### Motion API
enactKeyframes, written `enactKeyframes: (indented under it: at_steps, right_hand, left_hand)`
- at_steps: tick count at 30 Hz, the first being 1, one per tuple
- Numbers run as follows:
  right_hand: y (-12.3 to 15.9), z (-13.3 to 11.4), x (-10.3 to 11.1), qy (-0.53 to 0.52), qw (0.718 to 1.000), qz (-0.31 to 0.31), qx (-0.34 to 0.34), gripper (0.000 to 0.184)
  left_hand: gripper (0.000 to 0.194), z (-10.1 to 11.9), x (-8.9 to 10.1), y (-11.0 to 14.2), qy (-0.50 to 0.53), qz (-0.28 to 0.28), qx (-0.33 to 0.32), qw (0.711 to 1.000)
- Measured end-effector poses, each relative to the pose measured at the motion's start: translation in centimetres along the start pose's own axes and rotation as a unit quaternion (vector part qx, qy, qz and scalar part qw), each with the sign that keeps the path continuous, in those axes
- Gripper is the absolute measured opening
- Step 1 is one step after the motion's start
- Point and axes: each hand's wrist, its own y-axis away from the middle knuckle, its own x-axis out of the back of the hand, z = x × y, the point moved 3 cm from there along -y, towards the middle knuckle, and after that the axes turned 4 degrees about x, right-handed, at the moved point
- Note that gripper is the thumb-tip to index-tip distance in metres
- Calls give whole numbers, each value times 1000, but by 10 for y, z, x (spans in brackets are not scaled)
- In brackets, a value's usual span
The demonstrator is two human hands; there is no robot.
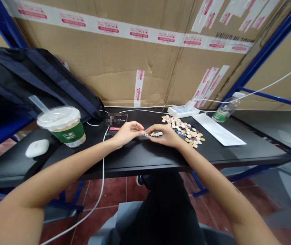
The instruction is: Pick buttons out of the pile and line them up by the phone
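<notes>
I see the left hand [127, 134] and right hand [168, 135] meeting, fingertips pinched on one small pale piece [146, 134] between them. Inside the right hand's curve I see a short row of pieces [156, 134]; just beyond and right of it, a loose pile [175, 121]. A phone [114, 129] lies beside the left hand.
</notes>
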Motion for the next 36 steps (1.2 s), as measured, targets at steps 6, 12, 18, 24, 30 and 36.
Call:
enactKeyframes:
  at_steps: [6,12,18,24,30,36]
  right_hand:
    - [1,-4,-4,11,1000,6,-2,20]
    - [1,0,8,49,998,-3,-25,28]
    - [21,34,62,319,943,11,-92,17]
    - [40,61,75,337,934,-42,-114,15]
    - [22,50,67,252,960,42,-115,20]
    - [-9,9,29,287,956,-61,-10,18]
  left_hand:
    - [23,0,-3,3,25,-6,5,1000]
    - [18,-4,-3,1,-12,-5,3,1000]
    - [8,-8,-2,-1,-159,-12,-25,987]
    - [20,-3,2,2,-339,21,-131,931]
    - [19,-6,1,1,-365,-5,-155,918]
    - [17,-7,1,-1,-330,-4,-134,934]
